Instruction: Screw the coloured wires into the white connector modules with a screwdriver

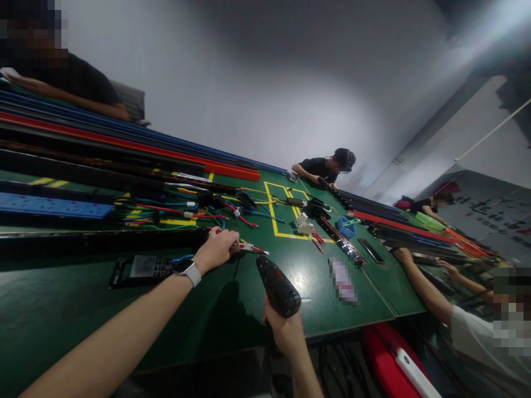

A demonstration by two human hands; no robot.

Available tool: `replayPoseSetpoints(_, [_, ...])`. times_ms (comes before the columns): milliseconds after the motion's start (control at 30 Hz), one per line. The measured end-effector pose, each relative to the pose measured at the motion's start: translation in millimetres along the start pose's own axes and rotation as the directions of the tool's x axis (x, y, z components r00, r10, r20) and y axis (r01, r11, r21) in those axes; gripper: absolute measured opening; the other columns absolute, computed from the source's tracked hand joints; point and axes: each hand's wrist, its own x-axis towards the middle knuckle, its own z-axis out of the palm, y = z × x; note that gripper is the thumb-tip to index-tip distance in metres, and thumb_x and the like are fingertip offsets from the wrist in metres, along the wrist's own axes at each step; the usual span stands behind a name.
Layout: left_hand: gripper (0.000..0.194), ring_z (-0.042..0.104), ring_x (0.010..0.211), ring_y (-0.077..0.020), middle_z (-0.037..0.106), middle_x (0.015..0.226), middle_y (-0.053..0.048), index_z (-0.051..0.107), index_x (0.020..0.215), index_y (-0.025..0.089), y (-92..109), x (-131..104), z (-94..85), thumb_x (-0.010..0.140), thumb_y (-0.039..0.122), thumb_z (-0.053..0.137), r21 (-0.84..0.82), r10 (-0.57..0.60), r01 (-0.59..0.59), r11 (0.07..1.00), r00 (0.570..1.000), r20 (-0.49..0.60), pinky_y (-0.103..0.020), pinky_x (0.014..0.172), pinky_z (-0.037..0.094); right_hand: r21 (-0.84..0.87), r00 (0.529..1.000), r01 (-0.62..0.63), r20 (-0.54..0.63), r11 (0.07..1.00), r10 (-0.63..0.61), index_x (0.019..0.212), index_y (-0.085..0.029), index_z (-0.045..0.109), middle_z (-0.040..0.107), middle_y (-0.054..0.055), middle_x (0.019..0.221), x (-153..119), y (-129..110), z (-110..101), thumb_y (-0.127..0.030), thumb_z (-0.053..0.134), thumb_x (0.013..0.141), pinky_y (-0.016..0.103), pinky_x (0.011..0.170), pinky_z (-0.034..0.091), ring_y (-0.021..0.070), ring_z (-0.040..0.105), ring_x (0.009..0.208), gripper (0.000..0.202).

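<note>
My right hand [287,330] grips a black cordless drill [277,284] by its handle, fingers wrapped round it. The drill's nose points away over the table, close to the tip of a short red wire [260,251] with a ring terminal. My left hand [216,247], wearing a watch [188,271], pinches a small light-coloured electrical part [245,246] that the red wire comes out of. Beneath the left wrist lies a black part with a clear cover [145,267]. A long black strip housing [103,243] ends beside the left hand.
Loose coloured wires [182,210] and a blue socket strip [53,205] lie behind my left hand. On the green table [332,320] are white parts [304,224], a blue bin [347,226] and a phone [371,250]. Co-workers sit around; a red stool [385,354] stands at right.
</note>
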Motion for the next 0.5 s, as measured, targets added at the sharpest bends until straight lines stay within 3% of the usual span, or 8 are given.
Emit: replayPoseSetpoints(500, [0.008,0.060,0.096,-0.0267,0.068,0.098,-0.006,0.058,0.097,0.024,0.3,0.7,-1.4,0.090,0.026,0.054,-0.010,-0.008,0.008,1.000,1.000,0.013,-0.051,0.105,0.029,-0.003,1.000,-0.025,0.014,1.000,0.025,0.078,-0.019,0.064,0.058,-0.002,0.059,1.7,6.4,-0.8,-0.043,0.066,0.082,0.028,0.057,0.044,0.0163,0.055,0.056,0.025])
